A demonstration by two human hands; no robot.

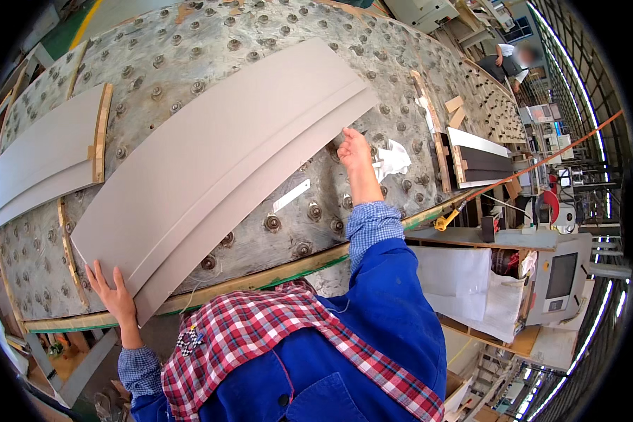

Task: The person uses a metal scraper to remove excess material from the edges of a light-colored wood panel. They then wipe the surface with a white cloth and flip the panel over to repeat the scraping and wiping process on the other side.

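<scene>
long grey panel flat on the studded table, long axis lower-left to upper-right; left hand grips its lower-left end, right hand pinches its right edge

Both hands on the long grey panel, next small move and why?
Probably ease the grey panel down flat onto the studded table. The left hand holds its near end and the right hand its long edge, and it lies skewed across the studs.
</scene>
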